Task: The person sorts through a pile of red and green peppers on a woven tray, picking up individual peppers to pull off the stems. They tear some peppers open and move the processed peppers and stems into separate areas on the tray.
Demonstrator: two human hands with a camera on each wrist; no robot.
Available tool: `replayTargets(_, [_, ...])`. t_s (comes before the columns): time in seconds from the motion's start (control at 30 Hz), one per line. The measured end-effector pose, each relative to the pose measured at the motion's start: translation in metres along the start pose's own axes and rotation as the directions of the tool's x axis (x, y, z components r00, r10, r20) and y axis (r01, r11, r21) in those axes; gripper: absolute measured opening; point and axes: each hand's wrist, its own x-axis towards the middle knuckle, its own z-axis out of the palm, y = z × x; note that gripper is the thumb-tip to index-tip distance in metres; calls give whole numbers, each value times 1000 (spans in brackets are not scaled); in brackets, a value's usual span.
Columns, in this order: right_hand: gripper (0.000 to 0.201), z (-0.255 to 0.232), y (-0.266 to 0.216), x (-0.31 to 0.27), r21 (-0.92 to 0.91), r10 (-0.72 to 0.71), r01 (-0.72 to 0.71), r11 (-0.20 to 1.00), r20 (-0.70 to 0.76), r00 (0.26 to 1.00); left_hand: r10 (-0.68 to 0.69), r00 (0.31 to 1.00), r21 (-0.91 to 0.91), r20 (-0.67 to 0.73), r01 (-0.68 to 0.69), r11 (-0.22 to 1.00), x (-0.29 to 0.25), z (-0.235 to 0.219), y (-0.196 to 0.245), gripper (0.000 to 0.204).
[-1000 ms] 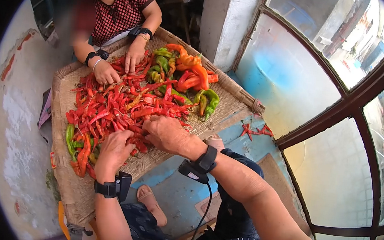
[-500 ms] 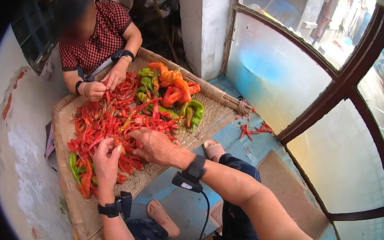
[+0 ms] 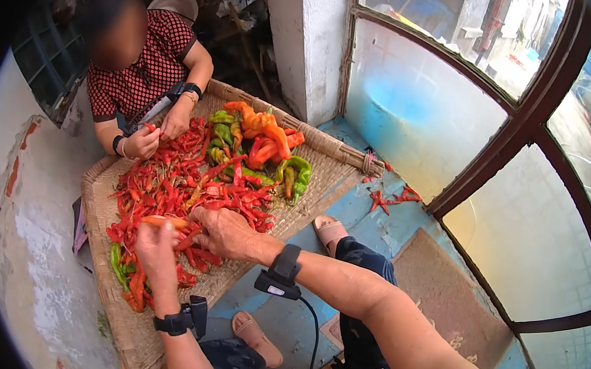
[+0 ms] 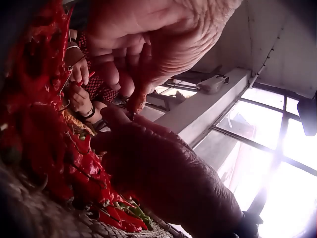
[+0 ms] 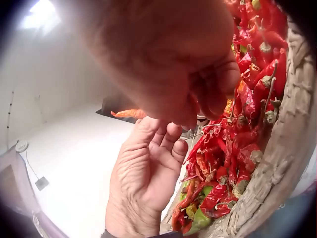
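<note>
My left hand [image 3: 157, 256] holds an orange-red chili pepper [image 3: 164, 221] between thumb and fingers, above the heap of red chilies [image 3: 166, 185]. In the right wrist view, the tip of this orange chili [image 5: 129, 113] sticks out past the left thumb. My right hand [image 3: 229, 234] meets the left one at the chili's other end, its fingers curled there and pinching that end. The left wrist view shows the chili's reddish body [image 4: 138, 102] between the two hands. Much of the right fingertips is hidden behind the hand in the right wrist view.
The chilies lie on a woven tray [image 3: 327, 191] with a raised rim. Green peppers [image 3: 300, 178] and large orange peppers [image 3: 266, 124] lie on its far right side. Another person [image 3: 143, 60] sits across, holding a small red chili [image 3: 149, 127]. Red chilies [image 3: 380, 202] lie on the blue floor by the window.
My left hand has risen from the heap with the orange chili, now brought level beside the right hand. The other person's hands have lifted a red chili. The head view has shifted.
</note>
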Motion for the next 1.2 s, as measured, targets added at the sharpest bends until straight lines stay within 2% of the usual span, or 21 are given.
replayTargets(0.03, [31, 0, 1, -1, 0, 1, -1, 1000, 2, 1000, 29, 992, -83, -124, -39, 996, 11, -10, -24, 19])
replayTargets(0.07, [32, 0, 2, -1, -37, -10, 10, 999, -20, 1000, 112, 980, -164, -166, -139, 977, 16, -17, -28, 34])
replayTargets(0.13, [34, 1, 8, 0, -73, -25, 22, 997, -46, 999, 109, 945, -32, -309, -125, 992, 24, -28, -40, 47])
replayTargets(0.17, [31, 3, 14, -1, -230, -72, 53, 972, -73, 995, 111, 945, -31, -308, -127, 991, 24, -27, -44, 47])
replayTargets(0.2, [28, 5, 19, -1, -381, -120, 77, 921, -92, 989, 251, 895, 383, -370, -100, 918, 23, -27, -49, 50])
replayTargets(0.23, [28, 4, 21, -2, -379, -118, 75, 922, -92, 989, 401, 842, 726, -362, -16, 688, 21, -24, -42, 52])
replayTargets(0.27, [26, 4, 24, -3, -523, -62, 66, 850, 25, 998, 399, 844, 728, -359, -15, 686, 16, -21, -35, 52])
replayTargets(0.3, [25, 4, 26, -4, -652, 12, 77, 754, 131, 991, 341, 925, 713, -168, -124, 690, 10, -17, -28, 52])
replayTargets(0.33, [25, 5, 26, -3, -651, 15, 75, 755, 132, 991, 279, 960, 675, 34, -228, 702, 5, -9, -16, 52])
replayTargets(0.37, [19, 6, 24, -2, -642, 36, 58, 764, 133, 991, 208, 969, 625, 132, -245, 741, 1, 0, -9, 48])
replayTargets(0.47, [17, 4, 24, -1, -635, 45, 53, 771, 137, 989, 150, 905, 596, 397, -379, 708, -13, 23, 1, 45])
replayTargets(0.53, [21, 4, 27, -5, -639, 32, 68, 766, 143, 989, 117, 884, 612, 453, -403, 680, -19, 33, -3, 43])
replayTargets(0.57, [19, 4, 30, -7, -663, -40, 88, 744, 88, 995, 80, 859, 627, 506, -430, 650, -21, 37, -6, 42])
replayTargets(0.6, [18, 5, 32, -8, -686, -112, 105, 720, 34, 993, 78, 859, 628, 506, -429, 649, -20, 38, -8, 42])
replayTargets(0.63, [18, 3, 30, -6, -684, -111, 104, 722, 34, 993, 53, 847, 650, 530, -445, 616, -19, 38, -10, 41])
replayTargets(0.7, [18, -2, 26, -1, -670, 46, 125, 732, 232, 972, 22, 833, 672, 552, -461, 580, -17, 36, -8, 39])
replayTargets(0.8, [16, -2, 23, -2, -689, 23, 114, 715, 187, 982, 36, 843, 681, 537, -459, 570, -15, 37, -5, 37])
replayTargets(0.93, [15, -6, 23, -6, -670, 17, 103, 735, 170, 985, 138, 904, 619, 405, -382, 686, -14, 33, -12, 33])
replayTargets(1.0, [14, -11, 21, -11, -656, 19, 105, 748, 180, 983, -13, 909, 688, 417, -306, 658, -11, 23, -13, 29])
replayTargets(1.13, [14, -14, 29, -14, -619, -7, 124, 775, 188, 982, -97, 922, 756, 374, -242, 608, -8, 13, -7, 20])
replayTargets(1.2, [16, -19, 28, -16, -624, -34, 138, 769, 176, 984, -50, 920, 747, 389, -283, 602, -4, 6, -11, 19])
